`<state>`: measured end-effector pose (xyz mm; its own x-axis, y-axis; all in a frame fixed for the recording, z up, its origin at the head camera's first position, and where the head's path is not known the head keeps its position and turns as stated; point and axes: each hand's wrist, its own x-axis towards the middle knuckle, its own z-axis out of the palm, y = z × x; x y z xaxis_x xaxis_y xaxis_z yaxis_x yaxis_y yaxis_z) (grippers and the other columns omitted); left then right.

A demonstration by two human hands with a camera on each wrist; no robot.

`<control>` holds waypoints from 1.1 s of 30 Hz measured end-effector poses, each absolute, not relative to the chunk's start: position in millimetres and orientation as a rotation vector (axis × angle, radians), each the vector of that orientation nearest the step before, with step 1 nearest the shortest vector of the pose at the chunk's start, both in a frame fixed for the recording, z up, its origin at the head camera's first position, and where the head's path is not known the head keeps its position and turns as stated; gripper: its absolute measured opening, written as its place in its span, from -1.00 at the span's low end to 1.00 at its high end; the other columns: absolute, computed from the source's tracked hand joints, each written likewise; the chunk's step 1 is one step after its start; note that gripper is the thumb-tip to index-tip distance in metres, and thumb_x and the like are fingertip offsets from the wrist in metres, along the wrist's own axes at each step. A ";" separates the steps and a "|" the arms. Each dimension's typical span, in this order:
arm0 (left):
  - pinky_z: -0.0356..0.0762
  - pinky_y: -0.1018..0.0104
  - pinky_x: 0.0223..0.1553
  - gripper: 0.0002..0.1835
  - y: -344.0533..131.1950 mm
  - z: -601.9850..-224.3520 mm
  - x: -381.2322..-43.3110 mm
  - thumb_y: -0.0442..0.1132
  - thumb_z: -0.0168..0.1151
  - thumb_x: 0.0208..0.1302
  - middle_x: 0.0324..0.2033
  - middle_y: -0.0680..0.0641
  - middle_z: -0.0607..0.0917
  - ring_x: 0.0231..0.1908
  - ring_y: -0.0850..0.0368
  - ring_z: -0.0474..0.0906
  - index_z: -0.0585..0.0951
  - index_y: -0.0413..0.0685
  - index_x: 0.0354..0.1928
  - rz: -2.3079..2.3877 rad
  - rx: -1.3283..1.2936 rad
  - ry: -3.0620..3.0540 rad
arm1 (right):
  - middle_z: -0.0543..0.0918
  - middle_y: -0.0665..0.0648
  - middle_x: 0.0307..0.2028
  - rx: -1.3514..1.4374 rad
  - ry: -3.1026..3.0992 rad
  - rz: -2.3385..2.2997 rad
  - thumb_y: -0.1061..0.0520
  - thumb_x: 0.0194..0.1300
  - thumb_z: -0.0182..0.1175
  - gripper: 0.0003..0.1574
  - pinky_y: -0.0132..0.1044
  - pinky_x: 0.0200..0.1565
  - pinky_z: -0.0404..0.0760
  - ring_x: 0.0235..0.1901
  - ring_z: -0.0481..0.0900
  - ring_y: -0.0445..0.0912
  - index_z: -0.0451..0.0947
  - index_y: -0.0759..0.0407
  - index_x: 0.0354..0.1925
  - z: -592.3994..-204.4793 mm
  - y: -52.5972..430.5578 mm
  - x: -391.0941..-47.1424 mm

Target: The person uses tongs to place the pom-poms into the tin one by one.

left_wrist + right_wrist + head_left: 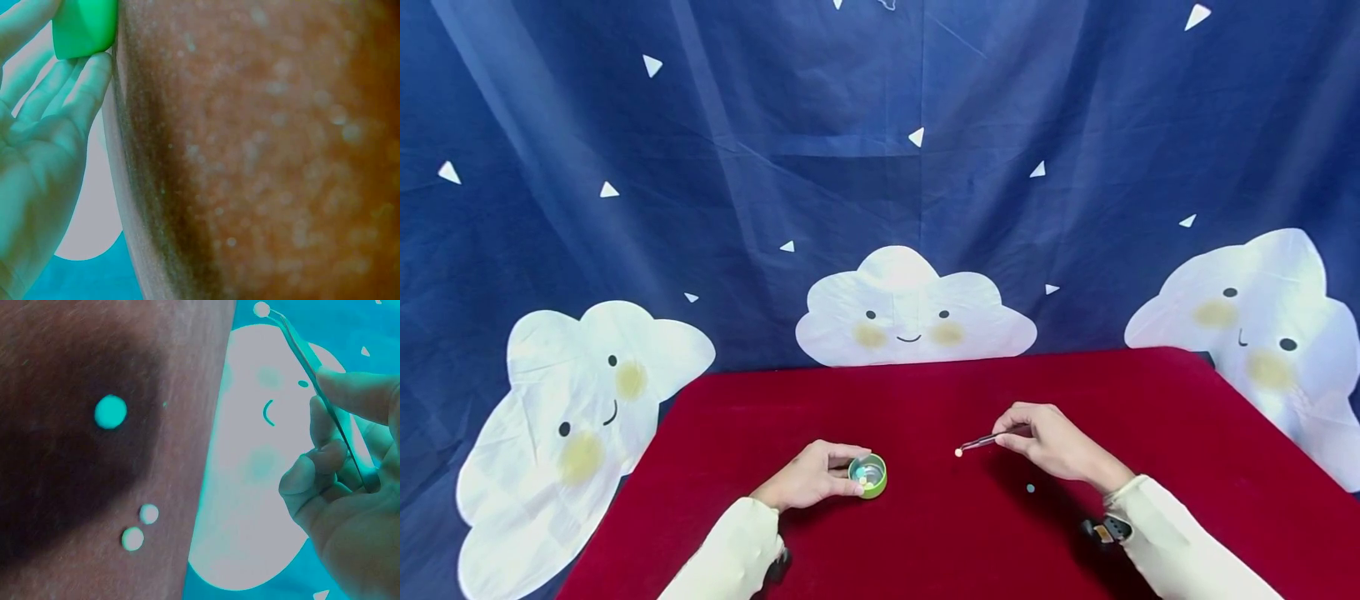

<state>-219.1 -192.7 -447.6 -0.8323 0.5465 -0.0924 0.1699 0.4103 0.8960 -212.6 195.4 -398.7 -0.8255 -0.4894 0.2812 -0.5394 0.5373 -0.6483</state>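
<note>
My left hand [812,477] grips a small round green tin [880,483] around its side, thumb in front and fingers behind. Several small pale and turquoise pieces lie inside it. In the left wrist view only the tin's green wall [87,28] shows. My right hand [1051,442] pinches bent-tip tweezers [981,441], held to the right of the tin above the red cloth. At their tip sits a small pale ball [958,452], also seen in the right wrist view.
A turquoise ball [1031,488] lies on the red tablecloth [940,550], below my right hand. The right wrist view shows two smaller pale balls, one of them this upper ball [149,514], close together. Behind the table hangs a blue curtain [850,167] with smiling clouds.
</note>
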 end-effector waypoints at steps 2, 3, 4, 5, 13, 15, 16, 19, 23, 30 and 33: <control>0.61 0.35 0.00 -0.43 -192.3 -446.9 -218.7 -0.29 0.46 0.20 0.11 -0.17 0.65 0.15 -0.07 0.57 0.56 -0.25 0.26 1.396 0.615 2.301 | 0.60 -0.12 -0.39 0.913 -2.687 1.182 0.35 0.20 0.37 -0.87 -0.40 -0.38 0.53 -0.45 0.49 -0.27 0.68 0.15 -0.31 -397.8 191.8 -213.5; 0.61 0.35 0.00 -0.43 -192.2 -446.8 -218.6 -0.29 0.46 0.20 0.11 -0.16 0.65 0.14 -0.06 0.58 0.56 -0.25 0.25 1.394 0.615 2.303 | 0.61 -0.12 -0.39 0.917 -2.682 1.187 0.35 0.20 0.37 -0.87 -0.40 -0.38 0.53 -0.45 0.49 -0.27 0.68 0.16 -0.31 -397.4 190.1 -214.1; 0.61 0.34 0.00 -0.43 -192.3 -446.9 -218.6 -0.29 0.46 0.20 0.11 -0.16 0.66 0.14 -0.06 0.58 0.56 -0.25 0.25 1.394 0.616 2.303 | 0.61 -0.11 -0.39 0.925 -2.676 1.190 0.36 0.19 0.37 -0.87 -0.39 -0.38 0.54 -0.44 0.49 -0.27 0.68 0.17 -0.31 -397.0 188.3 -214.7; 0.61 0.36 -0.01 -0.43 -192.5 -447.7 -218.9 -0.28 0.46 0.20 0.10 -0.15 0.66 0.13 -0.05 0.58 0.57 -0.24 0.25 1.392 0.614 2.305 | 0.61 -0.11 -0.39 0.931 -2.669 1.189 0.36 0.19 0.37 -0.87 -0.39 -0.38 0.54 -0.44 0.49 -0.27 0.68 0.18 -0.31 -396.8 186.4 -215.3; 0.61 0.36 -0.02 -0.43 -192.8 -449.2 -219.5 -0.29 0.45 0.21 0.11 -0.16 0.65 0.12 -0.05 0.59 0.56 -0.25 0.26 1.397 0.619 2.296 | 0.62 -0.16 -0.37 0.966 -2.662 1.167 0.32 0.21 0.38 -0.86 -0.38 -0.34 0.54 -0.41 0.48 -0.25 0.70 0.09 -0.31 -392.2 169.3 -217.8; 0.61 0.36 -0.02 -0.43 -192.9 -449.0 -219.4 -0.29 0.45 0.20 0.11 -0.17 0.65 0.12 -0.05 0.59 0.56 -0.25 0.26 1.394 0.617 2.299 | 0.62 -0.16 -0.37 0.981 -2.654 1.156 0.32 0.20 0.38 -0.87 -0.37 -0.34 0.54 -0.41 0.48 -0.26 0.70 0.10 -0.31 -391.4 164.4 -218.3; 0.61 0.36 -0.02 -0.43 -192.9 -448.8 -219.4 -0.29 0.45 0.21 0.12 -0.17 0.65 0.13 -0.05 0.59 0.56 -0.25 0.26 1.393 0.617 2.300 | 0.62 -0.16 -0.37 0.987 -2.651 1.151 0.32 0.20 0.38 -0.87 -0.37 -0.34 0.54 -0.41 0.48 -0.25 0.70 0.10 -0.31 -391.2 161.8 -218.6; 0.61 0.34 -0.01 -0.43 -192.6 -448.2 -219.5 -0.29 0.45 0.21 0.12 -0.17 0.64 0.13 -0.05 0.58 0.56 -0.25 0.26 1.391 0.617 2.301 | 0.62 -0.16 -0.37 1.011 -2.641 1.134 0.31 0.20 0.39 -0.88 -0.38 -0.34 0.52 -0.41 0.46 -0.26 0.71 0.10 -0.31 -390.9 154.3 -219.3; 0.61 0.35 -0.01 -0.43 -191.8 -447.7 -219.6 -0.29 0.45 0.21 0.11 -0.15 0.65 0.13 -0.04 0.59 0.56 -0.23 0.26 1.390 0.609 2.300 | 0.63 -0.16 -0.37 1.040 -2.640 1.125 0.30 0.21 0.39 -0.89 -0.36 -0.32 0.52 -0.41 0.46 -0.26 0.72 0.12 -0.31 -391.0 144.1 -220.2; 0.60 0.38 -0.02 -0.44 -190.7 -447.5 -219.2 -0.31 0.45 0.20 0.07 -0.17 0.68 0.10 -0.04 0.60 0.56 -0.28 0.25 1.408 0.628 2.288 | 0.62 -0.15 -0.39 1.081 -2.641 1.116 0.31 0.22 0.38 -0.90 -0.34 -0.31 0.54 -0.41 0.45 -0.27 0.71 0.12 -0.32 -391.5 125.6 -222.6; 0.60 0.38 -0.02 -0.44 -190.7 -446.9 -219.0 -0.31 0.45 0.20 0.06 -0.17 0.68 0.08 -0.04 0.61 0.56 -0.28 0.24 1.407 0.632 2.289 | 0.61 -0.15 -0.39 1.093 -2.650 1.113 0.31 0.22 0.38 -0.90 -0.36 -0.30 0.54 -0.41 0.45 -0.27 0.71 0.13 -0.31 -392.6 118.7 -223.6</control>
